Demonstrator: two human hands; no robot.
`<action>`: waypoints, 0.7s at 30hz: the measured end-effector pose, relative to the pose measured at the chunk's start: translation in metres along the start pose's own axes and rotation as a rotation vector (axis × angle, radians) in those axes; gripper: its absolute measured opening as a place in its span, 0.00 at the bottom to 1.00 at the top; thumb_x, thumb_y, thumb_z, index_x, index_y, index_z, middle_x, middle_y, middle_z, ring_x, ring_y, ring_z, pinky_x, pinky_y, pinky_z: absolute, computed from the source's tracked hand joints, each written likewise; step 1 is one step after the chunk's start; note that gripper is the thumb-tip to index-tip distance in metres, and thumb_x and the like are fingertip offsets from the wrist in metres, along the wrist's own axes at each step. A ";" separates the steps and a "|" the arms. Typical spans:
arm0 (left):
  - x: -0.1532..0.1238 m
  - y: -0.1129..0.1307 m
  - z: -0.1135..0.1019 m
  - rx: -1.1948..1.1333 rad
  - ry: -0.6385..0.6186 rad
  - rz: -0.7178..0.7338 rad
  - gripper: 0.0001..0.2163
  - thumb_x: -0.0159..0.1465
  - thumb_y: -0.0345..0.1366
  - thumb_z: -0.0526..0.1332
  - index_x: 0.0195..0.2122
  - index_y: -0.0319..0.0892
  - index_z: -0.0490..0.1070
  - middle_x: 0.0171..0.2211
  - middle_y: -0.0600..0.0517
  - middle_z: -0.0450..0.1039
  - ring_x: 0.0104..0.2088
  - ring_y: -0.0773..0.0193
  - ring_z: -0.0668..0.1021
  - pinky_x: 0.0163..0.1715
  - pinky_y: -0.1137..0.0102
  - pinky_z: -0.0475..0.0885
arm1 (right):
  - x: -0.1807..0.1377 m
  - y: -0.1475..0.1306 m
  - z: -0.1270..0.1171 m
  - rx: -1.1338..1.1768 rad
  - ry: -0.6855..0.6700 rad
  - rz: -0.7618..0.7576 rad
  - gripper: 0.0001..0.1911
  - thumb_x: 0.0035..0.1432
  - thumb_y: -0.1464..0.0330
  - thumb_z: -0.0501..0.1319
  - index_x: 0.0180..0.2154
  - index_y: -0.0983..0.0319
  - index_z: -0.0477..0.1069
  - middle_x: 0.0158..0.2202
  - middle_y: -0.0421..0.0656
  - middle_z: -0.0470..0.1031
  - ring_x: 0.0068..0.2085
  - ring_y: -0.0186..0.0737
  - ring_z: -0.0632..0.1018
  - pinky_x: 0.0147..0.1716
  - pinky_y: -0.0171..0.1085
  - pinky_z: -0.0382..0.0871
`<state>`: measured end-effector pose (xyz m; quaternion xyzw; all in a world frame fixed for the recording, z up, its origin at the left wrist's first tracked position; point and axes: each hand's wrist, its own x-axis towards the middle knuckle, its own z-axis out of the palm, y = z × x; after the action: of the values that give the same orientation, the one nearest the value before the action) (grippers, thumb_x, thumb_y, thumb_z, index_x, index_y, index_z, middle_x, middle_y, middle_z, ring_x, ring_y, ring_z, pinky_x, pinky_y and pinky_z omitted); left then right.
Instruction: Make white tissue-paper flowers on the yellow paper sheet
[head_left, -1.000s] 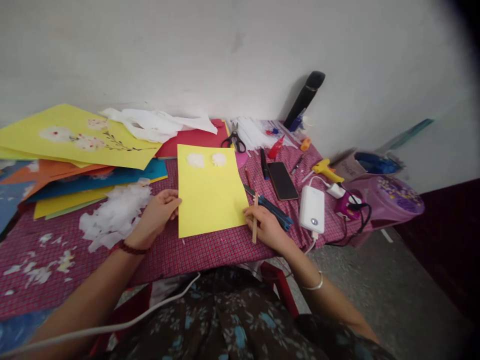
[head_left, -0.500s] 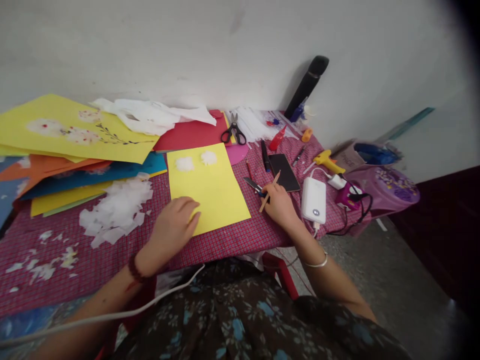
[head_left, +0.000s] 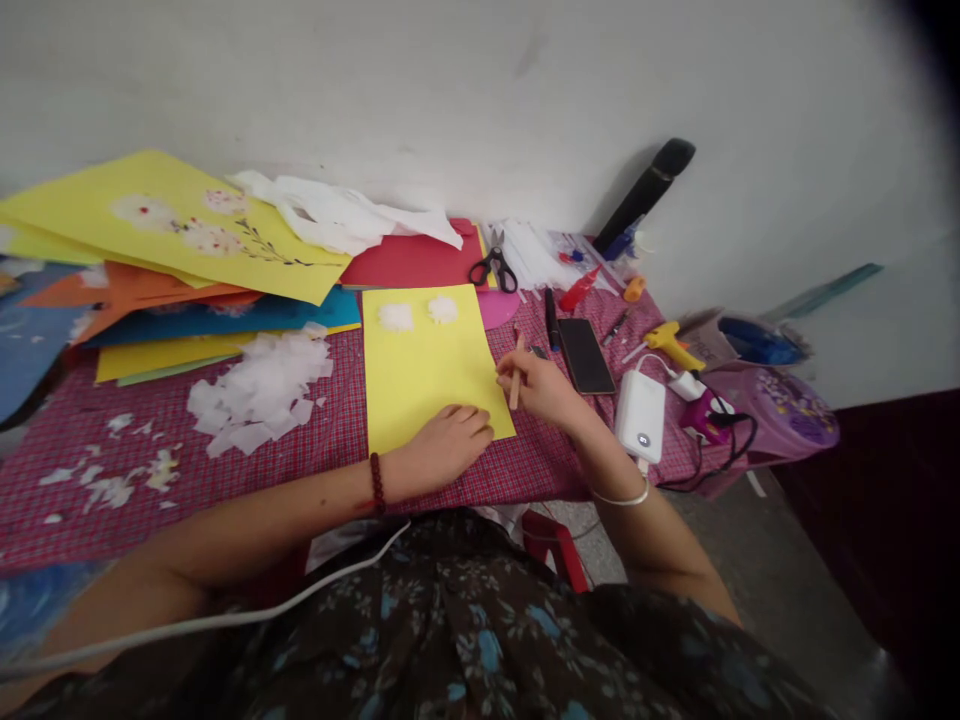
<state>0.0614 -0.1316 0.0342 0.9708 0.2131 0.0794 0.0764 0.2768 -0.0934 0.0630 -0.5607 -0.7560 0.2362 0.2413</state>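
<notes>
My left hand (head_left: 448,442) lies flat on the lower edge of a yellow sheet of paper (head_left: 427,365), fingers stretched out to the right. Two white tissue puffs, the left one (head_left: 395,317) and the right one (head_left: 442,309), sit near the top of that sheet. My right hand (head_left: 546,388) is closed on a light wooden pencil (head_left: 515,385), held close to upright at the sheet's right edge. A dark-handled bladed tool (head_left: 537,352) lies just behind this hand, mostly hidden. Beyond it are a black marker (head_left: 552,320) and a dark phone (head_left: 586,356).
Cut white tissue squares (head_left: 259,390) are heaped on the left. Coloured papers and a decorated yellow sheet (head_left: 180,220) lie behind them. Scissors (head_left: 493,266) rest at the back. To the right are a white power bank (head_left: 640,415), a yellow glue gun (head_left: 673,345) and cables.
My left hand has moved right along the sheet's lower edge. My right hand has lifted the pencil to the sheet's right edge and turned it more upright. The view has shifted slightly.
</notes>
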 end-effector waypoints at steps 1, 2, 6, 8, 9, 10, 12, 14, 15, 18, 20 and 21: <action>0.000 -0.001 0.001 0.004 0.004 0.010 0.11 0.70 0.31 0.52 0.49 0.37 0.70 0.52 0.41 0.71 0.52 0.53 0.70 0.51 0.59 0.65 | 0.010 -0.003 0.003 0.026 -0.028 -0.011 0.04 0.57 0.68 0.60 0.36 0.61 0.71 0.32 0.43 0.76 0.31 0.39 0.75 0.34 0.37 0.67; -0.001 -0.002 0.003 0.005 0.014 0.015 0.11 0.70 0.30 0.52 0.50 0.37 0.70 0.52 0.40 0.71 0.52 0.53 0.70 0.51 0.59 0.65 | 0.020 -0.004 0.006 0.065 -0.026 -0.023 0.05 0.58 0.66 0.60 0.36 0.61 0.71 0.31 0.42 0.76 0.31 0.38 0.75 0.34 0.37 0.67; -0.004 -0.004 0.007 -0.036 0.048 0.012 0.11 0.70 0.31 0.52 0.49 0.37 0.70 0.49 0.42 0.72 0.51 0.53 0.69 0.52 0.59 0.65 | 0.053 0.006 0.021 0.555 0.110 -0.012 0.18 0.65 0.54 0.52 0.44 0.60 0.70 0.33 0.42 0.77 0.31 0.37 0.76 0.35 0.37 0.71; -0.005 -0.006 0.010 -0.096 0.060 0.007 0.10 0.70 0.32 0.52 0.45 0.38 0.72 0.44 0.43 0.72 0.48 0.55 0.70 0.51 0.60 0.66 | 0.061 0.014 0.028 0.843 0.183 0.075 0.24 0.67 0.50 0.45 0.46 0.59 0.69 0.29 0.41 0.75 0.26 0.36 0.74 0.30 0.37 0.71; -0.006 -0.008 0.012 -0.145 0.079 -0.004 0.10 0.70 0.32 0.52 0.43 0.38 0.72 0.42 0.44 0.72 0.46 0.56 0.71 0.50 0.61 0.67 | 0.062 0.017 0.032 0.948 0.213 0.133 0.25 0.67 0.49 0.44 0.44 0.58 0.69 0.26 0.40 0.73 0.23 0.35 0.71 0.26 0.36 0.69; -0.006 -0.011 0.013 -0.209 0.116 -0.027 0.10 0.70 0.31 0.52 0.42 0.38 0.73 0.41 0.44 0.72 0.44 0.57 0.71 0.48 0.62 0.68 | 0.062 0.019 0.035 1.031 0.243 0.193 0.24 0.66 0.49 0.45 0.41 0.58 0.69 0.23 0.38 0.70 0.20 0.34 0.68 0.23 0.35 0.67; -0.006 -0.017 0.016 -0.364 0.228 -0.086 0.11 0.69 0.28 0.51 0.42 0.37 0.74 0.39 0.45 0.71 0.42 0.59 0.72 0.45 0.65 0.70 | 0.059 0.020 0.041 1.154 0.268 0.306 0.21 0.65 0.49 0.49 0.35 0.58 0.68 0.20 0.35 0.64 0.18 0.32 0.63 0.20 0.33 0.64; -0.006 -0.023 0.017 -0.504 0.328 -0.119 0.12 0.68 0.25 0.51 0.42 0.36 0.75 0.37 0.45 0.72 0.40 0.61 0.73 0.41 0.68 0.71 | 0.055 0.017 0.045 1.226 0.243 0.373 0.17 0.62 0.51 0.55 0.33 0.58 0.67 0.20 0.34 0.63 0.18 0.30 0.62 0.20 0.32 0.64; -0.006 -0.026 0.017 -0.552 0.352 -0.120 0.12 0.68 0.25 0.51 0.41 0.36 0.76 0.36 0.45 0.72 0.39 0.62 0.74 0.39 0.69 0.71 | 0.053 0.015 0.047 1.240 0.223 0.387 0.15 0.61 0.53 0.57 0.33 0.59 0.68 0.20 0.34 0.64 0.18 0.30 0.63 0.21 0.32 0.64; -0.007 -0.031 0.012 -0.621 0.360 -0.133 0.11 0.67 0.26 0.54 0.36 0.37 0.77 0.32 0.47 0.74 0.34 0.64 0.75 0.34 0.71 0.71 | 0.049 0.010 0.049 1.246 0.206 0.398 0.12 0.56 0.58 0.63 0.34 0.59 0.69 0.21 0.33 0.64 0.18 0.29 0.63 0.20 0.31 0.63; -0.009 -0.031 0.007 -0.633 0.347 -0.172 0.11 0.67 0.27 0.55 0.34 0.38 0.77 0.31 0.48 0.75 0.33 0.65 0.76 0.33 0.71 0.71 | 0.048 0.010 0.049 1.273 0.219 0.413 0.11 0.54 0.59 0.64 0.33 0.60 0.70 0.20 0.33 0.65 0.19 0.29 0.64 0.20 0.30 0.63; -0.010 -0.030 0.006 -0.636 0.338 -0.191 0.11 0.67 0.27 0.55 0.34 0.38 0.77 0.31 0.48 0.76 0.33 0.65 0.76 0.33 0.71 0.71 | 0.047 0.010 0.049 1.293 0.224 0.421 0.11 0.54 0.60 0.65 0.33 0.60 0.71 0.20 0.34 0.65 0.19 0.28 0.64 0.20 0.30 0.63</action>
<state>0.0418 -0.1097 0.0222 0.8475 0.2769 0.2932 0.3451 0.2413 -0.0493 0.0235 -0.4601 -0.3087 0.6223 0.5529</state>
